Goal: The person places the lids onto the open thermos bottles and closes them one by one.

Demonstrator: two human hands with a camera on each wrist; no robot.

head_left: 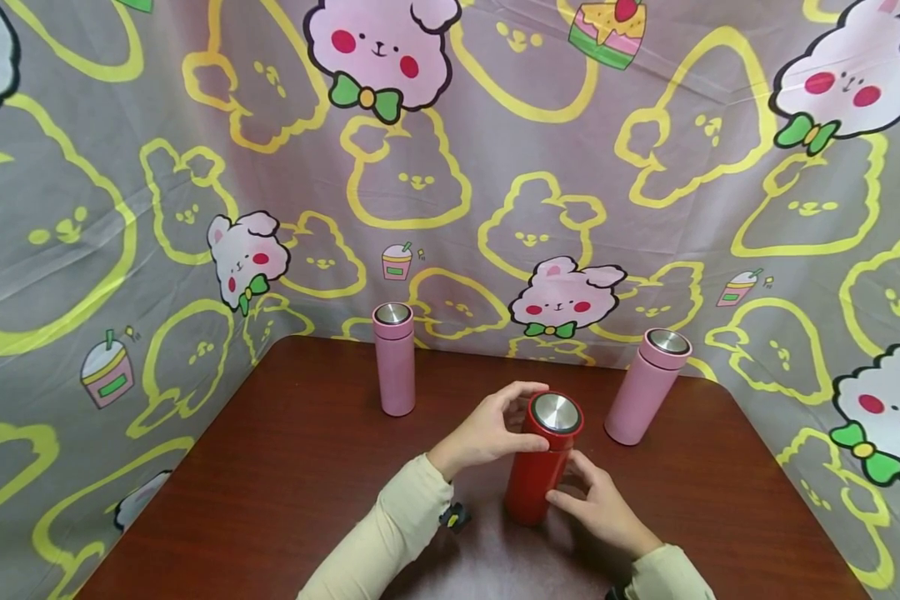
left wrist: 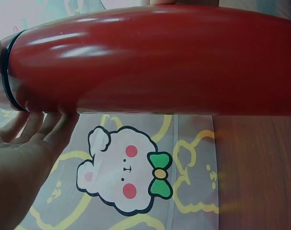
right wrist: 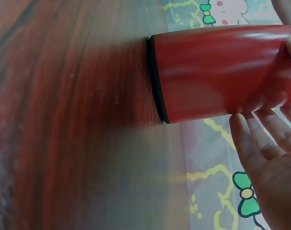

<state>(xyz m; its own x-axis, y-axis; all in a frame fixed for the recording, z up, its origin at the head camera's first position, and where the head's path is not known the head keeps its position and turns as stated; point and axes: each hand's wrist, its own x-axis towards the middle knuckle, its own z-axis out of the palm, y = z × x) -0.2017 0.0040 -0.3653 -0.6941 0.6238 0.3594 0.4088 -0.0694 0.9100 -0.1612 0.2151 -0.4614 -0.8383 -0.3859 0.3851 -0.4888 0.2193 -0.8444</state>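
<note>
A red thermos bottle (head_left: 534, 479) with a steel-topped lid (head_left: 557, 413) stands near the middle of the brown table, between both hands. My left hand (head_left: 491, 433) grips the lid end, thumb on the near side and fingers around the back. Lower down, my right hand (head_left: 600, 504) holds the body from the right, its thumb on the front. In the left wrist view the dark seam below the lid shows beside the left fingers (left wrist: 52, 129). The right wrist view shows the bottle's black base rim (right wrist: 157, 81) at the tabletop, with right fingers (right wrist: 260, 136) against the body.
Two pink thermos bottles with steel-topped lids stand farther back, one at left (head_left: 396, 367) and one at right (head_left: 645, 392). A patterned cloth (head_left: 435, 250) hangs behind and beside the table (head_left: 307, 467). A small black device (head_left: 456, 518) sits at the left wrist.
</note>
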